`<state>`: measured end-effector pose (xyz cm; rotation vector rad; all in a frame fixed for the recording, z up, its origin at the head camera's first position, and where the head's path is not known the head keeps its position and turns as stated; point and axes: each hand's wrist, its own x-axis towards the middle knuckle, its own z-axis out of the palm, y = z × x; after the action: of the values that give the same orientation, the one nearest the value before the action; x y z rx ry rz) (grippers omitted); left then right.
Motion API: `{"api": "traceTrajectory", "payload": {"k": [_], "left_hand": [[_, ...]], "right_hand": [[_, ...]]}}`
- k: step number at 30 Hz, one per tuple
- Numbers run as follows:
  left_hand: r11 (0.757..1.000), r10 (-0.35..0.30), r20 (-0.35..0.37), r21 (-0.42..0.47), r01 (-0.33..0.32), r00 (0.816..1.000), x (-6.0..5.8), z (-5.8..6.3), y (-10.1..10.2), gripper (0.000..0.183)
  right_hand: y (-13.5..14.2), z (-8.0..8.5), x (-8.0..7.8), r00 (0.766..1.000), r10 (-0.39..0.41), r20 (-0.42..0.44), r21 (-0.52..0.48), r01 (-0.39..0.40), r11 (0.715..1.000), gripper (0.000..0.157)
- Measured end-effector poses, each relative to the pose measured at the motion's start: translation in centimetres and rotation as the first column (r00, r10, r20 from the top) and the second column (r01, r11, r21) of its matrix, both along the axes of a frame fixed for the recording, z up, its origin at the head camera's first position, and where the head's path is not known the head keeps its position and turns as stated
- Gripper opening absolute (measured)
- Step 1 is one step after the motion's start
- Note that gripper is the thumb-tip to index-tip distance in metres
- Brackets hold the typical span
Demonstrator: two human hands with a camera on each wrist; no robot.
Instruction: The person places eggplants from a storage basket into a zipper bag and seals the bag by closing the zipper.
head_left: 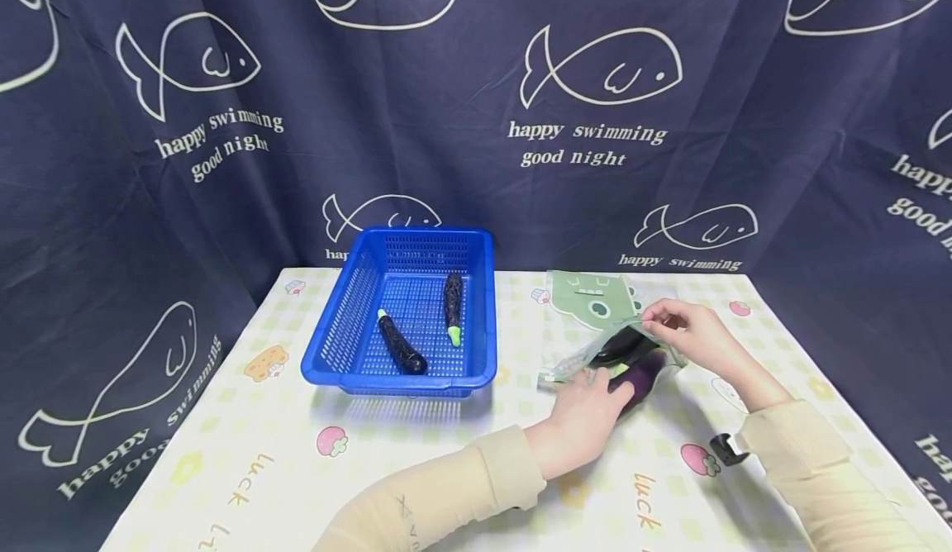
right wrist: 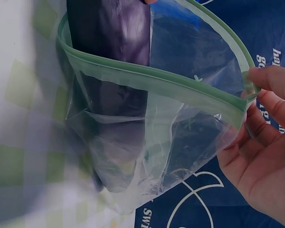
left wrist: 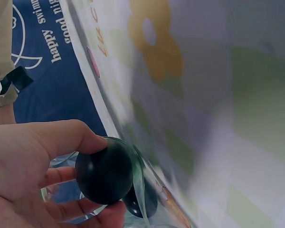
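Note:
My left hand (head_left: 578, 421) grips a dark purple eggplant (head_left: 641, 380) by its rounded end, thumb on one side and fingers on the other. In the right wrist view, this eggplant (right wrist: 121, 35) passes through the open mouth of a clear zip bag (right wrist: 180, 147) with a green seal strip. My right hand (head_left: 692, 333) pinches the corner of that mouth between thumb and fingers, holding it spread. Another dark eggplant (head_left: 623, 345) lies beside the held one, partly covered by the bag's plastic; its end shows in the left wrist view.
Left of the hands stands a blue perforated basket (head_left: 402, 383) with two eggplants inside, one dark eggplant (head_left: 402, 345) and one wrinkled eggplant (head_left: 453, 304). Green dinosaur-printed plastic (head_left: 591, 297) lies behind the bag. A dark curtain (head_left: 476, 164) hangs behind the table.

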<state>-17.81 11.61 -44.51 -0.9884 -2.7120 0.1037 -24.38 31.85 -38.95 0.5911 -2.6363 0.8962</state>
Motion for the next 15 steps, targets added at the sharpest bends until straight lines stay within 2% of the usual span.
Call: {"api": "traceTrajectory", "payload": {"k": [9, 15], "left_hand": [[0.999, 0.033, 0.003, 0.005, -0.033, 0.999, -0.1, 0.2, 1.0, 0.047], [0.999, 0.039, -0.027, -0.014, -0.040, 0.999, -0.2, 0.2, 1.6, 0.046]], "right_hand": [[0.0, 0.0, 0.0, 1.000, -0.005, 0.001, -0.010, 0.005, 1.000, 0.005], [0.0, 0.1, 0.0, 1.000, -0.001, 0.011, -0.010, 0.001, 1.000, 0.005]]}}
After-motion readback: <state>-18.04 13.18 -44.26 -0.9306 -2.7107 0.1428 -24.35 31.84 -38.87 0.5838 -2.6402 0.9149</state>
